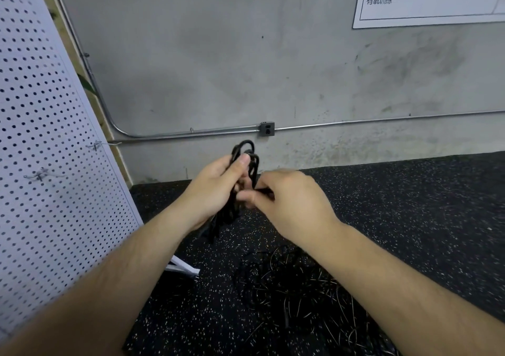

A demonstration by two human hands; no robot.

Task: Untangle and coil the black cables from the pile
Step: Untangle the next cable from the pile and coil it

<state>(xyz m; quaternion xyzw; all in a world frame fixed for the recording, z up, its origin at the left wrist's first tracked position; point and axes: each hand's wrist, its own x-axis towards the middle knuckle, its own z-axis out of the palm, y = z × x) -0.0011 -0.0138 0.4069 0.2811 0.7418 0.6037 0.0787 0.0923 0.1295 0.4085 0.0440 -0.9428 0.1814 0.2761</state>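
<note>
Head view. Left hand (pixel 216 191): fingers and thumb curled round a bundle of black cable (pixel 220 223), held upright above the floor. Loops stand out over the thumb and the tail ends hang below the palm. Right hand (pixel 292 202): thumb and fingers pinch a strand at the bundle's waist. I cannot tell whether it is the free end or a wrap in the making.

Progress, my reading: one cable is out of the tangle and mostly coiled, and the step in hand looks like the tie-off wrap. The pile (pixel 295 287) lies on the floor below my right forearm, a loose nest of thin black cables, so most of the job remains. I cannot count them. No finished coils are in view.

Surface: black rubber floor (pixel 423 213) with pale flecks. The cables read poorly against it, showing mainly by glints.

Room: grey concrete wall (pixel 218 55), stained at right. A metal conduit (pixel 355 122) runs along it to an outlet box (pixel 267 129). A white pegboard (pixel 41 137) with two wire hooks leans at left. A printed sign (pixel 437 0) is at upper right.
</note>
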